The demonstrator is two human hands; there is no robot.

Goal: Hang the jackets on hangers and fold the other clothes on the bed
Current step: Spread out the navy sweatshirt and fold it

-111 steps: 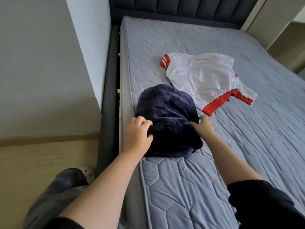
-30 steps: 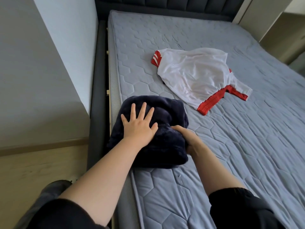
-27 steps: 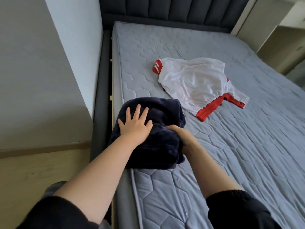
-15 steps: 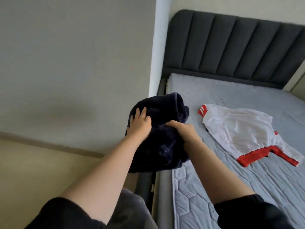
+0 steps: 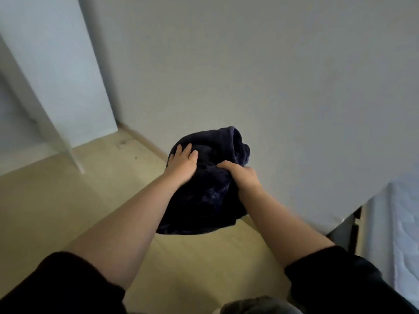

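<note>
Holding a bundled dark navy fleece garment (image 5: 204,200) in the air, off the bed, the person stretches both bare forearms forward in the head view. The left grip (image 5: 181,166) lies flat on the garment's upper left face, fingers straight and close together, released rather than clenched, pressing on the plush cloth. The right grip (image 5: 242,175) sits on the garment's right side, fingers curled tight and grasping a fold of the fabric. A rolled edge of the garment stands up above the right grip, and its lower part hangs between the two forearms. Behind the garment rises a plain pale grey wall (image 5: 272,75). Under the garment lies a light wooden floor (image 5: 56,211), and a pale skirting board (image 5: 145,141) runs along the wall's foot to the garment's left. Far left of the garment stands a white panel (image 5: 56,64) with a thin white leg. Right of and below the garment, a strip of grey quilted mattress (image 5: 405,223) shows beside a dark bed frame (image 5: 349,232). Black sleeves (image 5: 335,275) cover the upper arms.
</note>
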